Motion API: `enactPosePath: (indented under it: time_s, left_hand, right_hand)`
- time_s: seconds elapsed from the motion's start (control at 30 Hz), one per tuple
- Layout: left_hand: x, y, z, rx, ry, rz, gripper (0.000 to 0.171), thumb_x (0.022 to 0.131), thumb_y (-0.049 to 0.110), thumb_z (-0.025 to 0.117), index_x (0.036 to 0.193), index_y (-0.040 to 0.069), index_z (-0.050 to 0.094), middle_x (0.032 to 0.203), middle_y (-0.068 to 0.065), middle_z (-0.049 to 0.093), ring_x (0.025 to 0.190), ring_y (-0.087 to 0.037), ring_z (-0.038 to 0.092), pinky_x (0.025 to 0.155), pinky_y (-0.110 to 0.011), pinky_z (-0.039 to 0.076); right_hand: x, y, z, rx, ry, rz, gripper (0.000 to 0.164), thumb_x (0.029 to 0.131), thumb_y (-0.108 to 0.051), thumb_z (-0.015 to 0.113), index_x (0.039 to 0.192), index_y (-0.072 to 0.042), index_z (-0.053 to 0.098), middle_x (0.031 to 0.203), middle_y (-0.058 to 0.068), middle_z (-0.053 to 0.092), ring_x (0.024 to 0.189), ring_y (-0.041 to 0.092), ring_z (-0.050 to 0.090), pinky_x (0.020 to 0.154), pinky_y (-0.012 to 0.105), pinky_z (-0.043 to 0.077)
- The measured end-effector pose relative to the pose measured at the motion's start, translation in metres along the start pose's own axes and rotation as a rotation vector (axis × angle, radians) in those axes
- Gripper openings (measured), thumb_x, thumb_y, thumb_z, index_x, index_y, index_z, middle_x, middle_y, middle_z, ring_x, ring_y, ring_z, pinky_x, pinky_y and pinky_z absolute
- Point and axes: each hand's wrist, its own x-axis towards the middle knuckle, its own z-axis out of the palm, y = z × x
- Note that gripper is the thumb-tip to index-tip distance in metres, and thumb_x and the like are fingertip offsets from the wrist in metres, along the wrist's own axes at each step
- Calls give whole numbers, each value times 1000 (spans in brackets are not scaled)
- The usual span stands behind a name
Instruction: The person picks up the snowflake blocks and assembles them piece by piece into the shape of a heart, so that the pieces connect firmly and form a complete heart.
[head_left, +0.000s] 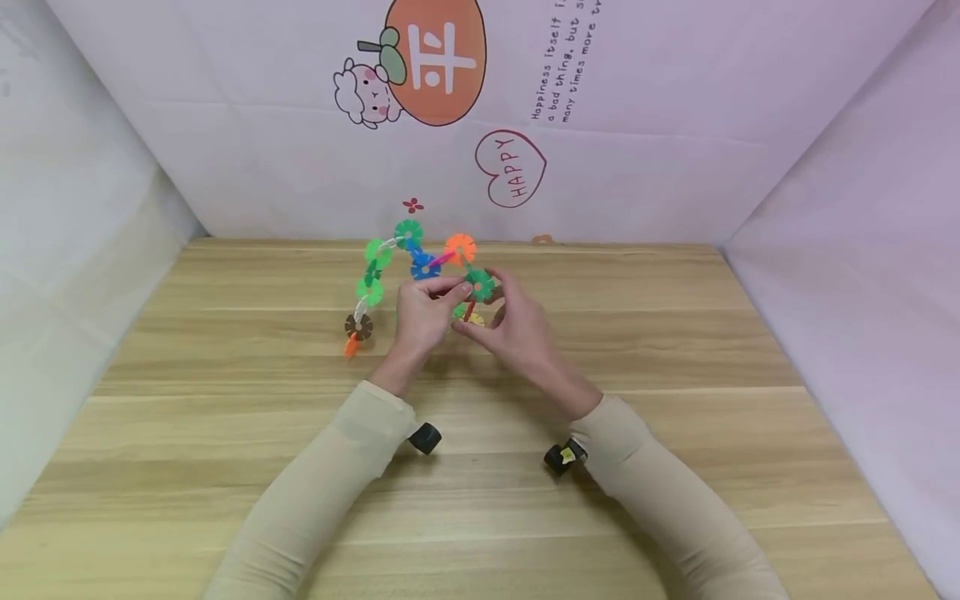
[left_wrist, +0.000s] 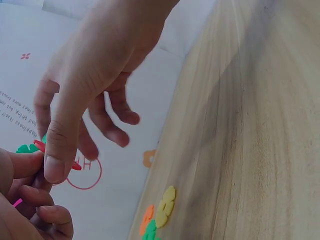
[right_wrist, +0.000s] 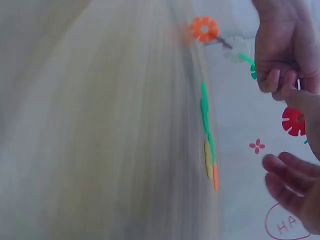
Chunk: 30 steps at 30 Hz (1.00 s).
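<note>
In the head view, a chain of notched plastic discs (head_left: 369, 290) curves from the left toward both hands. My left hand (head_left: 424, 317) pinches a green notched disc (head_left: 480, 286) at its near end, thumb across it. My right hand (head_left: 521, 327) comes in from the right and pinches a red notched disc (right_wrist: 294, 121) below the green one; in the left wrist view that red disc shows edge-on behind my right thumb (left_wrist: 58, 150). The right middle, ring and little fingers are spread apart. Hands hide part of where the two discs meet.
Loose yellow (left_wrist: 165, 206), orange (left_wrist: 147, 219) and green discs (right_wrist: 204, 107) lie on the wooden table (head_left: 480, 517), behind the hands. A white printed wall (head_left: 637, 183) rises at the table's back edge. White side panels (head_left: 832, 208) flank it.
</note>
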Motion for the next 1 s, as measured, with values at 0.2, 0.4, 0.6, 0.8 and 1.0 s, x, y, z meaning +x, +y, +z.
enactPosePath:
  time_s: [0.2, 0.4, 0.6, 0.8, 1.0]
  left_hand:
    - [1, -1, 1, -1, 12, -1, 17, 91, 12, 76, 103, 0, 78, 93, -12, 74, 82, -18, 66, 62, -28, 56]
    - [1, 0, 1, -38, -8, -24, 16, 91, 12, 76, 102, -1, 78, 93, -12, 76, 85, -18, 72, 73, -41, 59]
    - [0, 0, 1, -53, -23, -39, 15, 92, 13, 75, 100, 1, 79, 90, -10, 76, 86, -19, 73, 64, -27, 57]
    - [0, -1, 0, -59, -18, -63, 14, 92, 13, 76, 100, 2, 79, 91, -8, 76, 87, -19, 72, 71, -34, 58]
    - [0, -3, 0, -29, -19, -59, 15, 91, 11, 76, 102, 0, 78, 93, -11, 75, 87, -21, 71, 82, -45, 57]
  right_hand:
    - [4, 4, -4, -229, 85, -250, 72, 76, -38, 90, 131, -6, 57, 108, 7, 67, 84, 26, 65, 68, 32, 53]
    - [2, 9, -4, -278, 116, -308, 77, 77, -36, 89, 134, 3, 56, 116, 18, 70, 99, 32, 70, 84, 41, 57]
    - [2, 14, -4, -305, 136, -357, 74, 77, -35, 88, 132, 5, 58, 113, 19, 72, 95, 32, 72, 80, 41, 58]
    - [4, 12, -12, -195, 18, -246, 67, 81, -40, 84, 132, -4, 59, 109, 10, 73, 93, 27, 70, 77, 39, 58]
    - [12, 10, -29, 237, -137, 45, 32, 96, -21, 71, 120, 0, 67, 94, 12, 72, 79, 27, 67, 71, 41, 58]
